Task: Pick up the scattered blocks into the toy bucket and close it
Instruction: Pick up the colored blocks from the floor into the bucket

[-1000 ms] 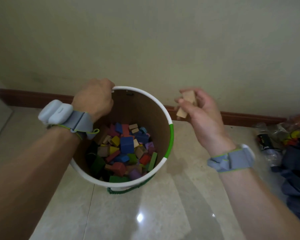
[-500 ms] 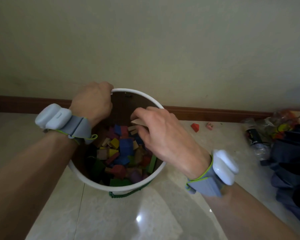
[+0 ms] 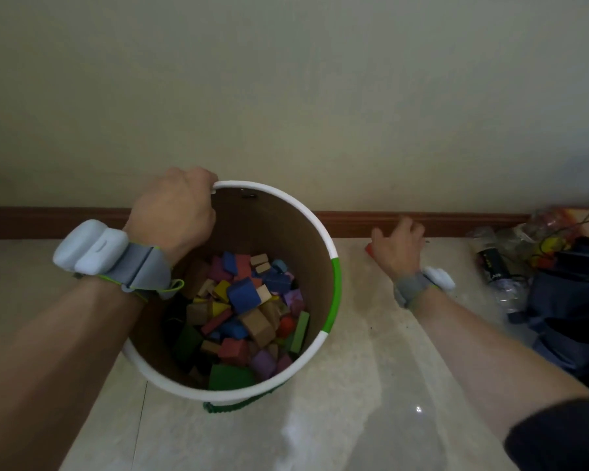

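Right hand (image 3: pixel 400 248) left bucket (image 3: pixel 334 283), now beside baseboard (image 3: pixel 456 220).

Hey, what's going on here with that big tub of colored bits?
A person is tidying toy blocks off the floor into a bucket. The left hand grips the bucket's rim at the far side, steadying it. The right hand reaches out over the tile near the baseboard, right at a red block lying there; whether it has hold of it is unclear. The bucket holds many blocks and no lid is on it.
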Available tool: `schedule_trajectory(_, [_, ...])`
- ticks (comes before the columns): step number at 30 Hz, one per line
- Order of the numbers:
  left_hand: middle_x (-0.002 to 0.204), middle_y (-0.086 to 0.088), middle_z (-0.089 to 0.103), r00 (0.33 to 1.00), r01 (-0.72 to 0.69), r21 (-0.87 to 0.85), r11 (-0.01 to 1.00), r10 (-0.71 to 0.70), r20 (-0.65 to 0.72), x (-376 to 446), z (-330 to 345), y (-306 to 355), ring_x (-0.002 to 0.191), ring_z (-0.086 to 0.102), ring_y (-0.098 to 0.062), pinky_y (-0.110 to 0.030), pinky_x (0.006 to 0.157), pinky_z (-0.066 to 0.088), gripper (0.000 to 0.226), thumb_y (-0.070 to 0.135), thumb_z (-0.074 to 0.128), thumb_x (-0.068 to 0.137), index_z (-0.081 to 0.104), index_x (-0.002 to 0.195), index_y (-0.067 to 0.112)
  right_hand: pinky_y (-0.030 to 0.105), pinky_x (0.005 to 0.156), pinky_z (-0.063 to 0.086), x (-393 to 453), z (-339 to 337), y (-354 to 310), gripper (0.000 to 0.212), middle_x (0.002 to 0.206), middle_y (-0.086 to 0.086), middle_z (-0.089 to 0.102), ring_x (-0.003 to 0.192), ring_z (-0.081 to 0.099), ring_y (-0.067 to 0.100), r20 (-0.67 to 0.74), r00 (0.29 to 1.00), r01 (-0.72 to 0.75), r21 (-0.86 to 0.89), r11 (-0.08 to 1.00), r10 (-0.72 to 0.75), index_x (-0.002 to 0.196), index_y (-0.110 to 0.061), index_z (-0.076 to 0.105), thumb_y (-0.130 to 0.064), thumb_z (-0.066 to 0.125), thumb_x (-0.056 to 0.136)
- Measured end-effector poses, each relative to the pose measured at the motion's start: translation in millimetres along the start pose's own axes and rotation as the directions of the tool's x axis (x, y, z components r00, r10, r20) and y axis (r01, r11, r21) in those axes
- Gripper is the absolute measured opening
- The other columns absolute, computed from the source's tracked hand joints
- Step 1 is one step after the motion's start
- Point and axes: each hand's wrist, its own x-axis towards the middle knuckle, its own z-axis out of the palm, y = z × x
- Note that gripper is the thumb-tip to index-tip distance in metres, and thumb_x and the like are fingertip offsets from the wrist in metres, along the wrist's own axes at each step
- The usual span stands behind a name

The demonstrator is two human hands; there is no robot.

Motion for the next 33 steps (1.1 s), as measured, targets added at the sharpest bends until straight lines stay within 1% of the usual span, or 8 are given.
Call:
schedule_trajectory(3, [0.107, -0.026, 0.054, 1.0, -0.006, 0.011, 1.0, 0.006, -0.012, 0.2, 0.7, 3.1, 0.098, 0.053, -0.046, -0.046, 0.081, 0.044, 0.036, 0.014, 0.051, 0.086, 0.056, 0.122, 0.013, 0.046, 0.119, 0.021, 16.3, 8.1, 46.5, 0.087, 0.162, 0.022, 0.013, 0.146, 0.018, 0.043, 0.113, 0.992, -0.037, -0.089, 0.995, 0.047, 0.153, -0.005, 0.024, -0.049, 0.065, 0.091])
schedule_trajectory(8, [0.107, -0.025, 0.054, 1.0, 0.0, 0.018, 1.0, 0.0, -0.01, 3.4, 2.8, 4.3, 0.098, 0.053, -0.045, -0.045, 0.082, 0.044, 0.038, 0.015, 0.052, 0.085, 0.056, 0.122, 0.017, 0.049, 0.112, 0.029, 41.5, 14.6, 61.3, 0.097, 0.154, 0.021, 0.032, 0.136, 0.032, 0.047, 0.161, 0.985, -0.047, -0.087, 0.995, 0.061, 0.151, -0.008, 0.02, -0.059, 0.07, 0.084])
schedule_trajectory(12, [0.107, -0.026, 0.055, 1.0, -0.013, 0.005, 1.0, 0.013, -0.017, 4.2, 4.4, 3.0, 0.099, 0.052, -0.045, -0.047, 0.084, 0.046, 0.039, 0.014, 0.052, 0.084, 0.055, 0.123, 0.016, 0.054, 0.102, 0.037, 44.5, 30.3, 58.0, 0.077, 0.14, 0.021, 0.041, 0.126, 0.037, 0.044, 0.18, 0.984, 0.056, -0.277, 0.959, -0.005, 0.141, -0.016, 0.028, -0.062, 0.06, 0.088])
schedule_trajectory(16, [0.109, -0.027, 0.054, 1.0, -0.01, -0.007, 1.0, 0.01, -0.021, 2.9, 4.7, 3.1, 0.101, 0.052, -0.046, -0.048, 0.086, 0.045, 0.039, 0.014, 0.052, 0.085, 0.054, 0.124, 0.014, 0.045, 0.072, 0.039, 20.5, 55.5, 63.0, 0.019, 0.116, 0.014, 0.038, 0.096, 0.037, 0.031, 0.249, 0.939, 0.327, -0.441, 0.836, -0.235, 0.117, -0.026, 0.033, -0.033, 0.039, 0.1])
schedule_trajectory(20, [0.108, -0.027, 0.054, 0.999, -0.033, -0.001, 0.999, 0.033, -0.025, 2.7, 3.3, 1.7, 0.098, 0.053, -0.046, -0.047, 0.084, 0.044, 0.038, 0.015, 0.052, 0.086, 0.054, 0.124, 0.014, 0.04, 0.066, 0.036, -7.8, 69.3, 63.2, 0.023, 0.114, 0.014, 0.039, 0.096, 0.044, 0.037, 0.231, 0.931, 0.363, -0.492, 0.791, -0.283, 0.114, -0.021, 0.036, -0.01, 0.043, 0.095])
schedule_trajectory(26, [0.113, -0.024, 0.056, 0.994, -0.078, -0.055, 0.995, 0.082, 0.066, 5.7, 1.0, -6.6, 0.103, 0.054, -0.043, -0.042, 0.087, 0.044, 0.04, 0.014, 0.05, 0.088, 0.052, 0.127, 0.019, 0.04, 0.074, 0.039, -53.4, 43.6, 44.1, 0.011, 0.109, 0.019, 0.049, 0.095, 0.055, 0.043, 0.125, 0.964, 0.244, -0.083, 0.966, -0.233, 0.112, -0.012, 0.048, -0.017, 0.048, 0.102])
schedule_trajectory(30, [0.109, -0.022, 0.06, 0.983, -0.137, -0.136, 0.981, 0.151, 0.102, -1.2, -10.2, -19.0, 0.101, 0.056, -0.041, -0.042, 0.084, 0.046, 0.033, 0.006, 0.048, 0.085, 0.054, 0.116, 0.015, 0.034, 0.074, 0.038, -86.4, -6.7, -10.6, 0.018, 0.102, 0.015, 0.06, 0.092, 0.058, 0.036, -0.114, 0.923, 0.382, 0.148, 0.912, -0.368, 0.115, -0.006, 0.052, -0.019, 0.054, 0.102])
schedule_trajectory(33, [0.11, -0.023, 0.06, 0.975, -0.127, -0.155, 0.98, 0.152, 0.163, -8.9, -18.8, -30.9, 0.1, 0.057, -0.041, -0.041, 0.081, 0.046, 0.033, 0.002, 0.046, 0.085, 0.049, 0.116, 0.013, 0.025, 0.065, 0.035, -108.1, -55.5, -67.2, 0.019, 0.086, -0.001, 0.057, 0.074, 0.054, 0.02, -0.319, 0.792, 0.595, 0.205, 0.778, -0.521, 0.112, -0.012, 0.054, -0.028, 0.057, 0.101])
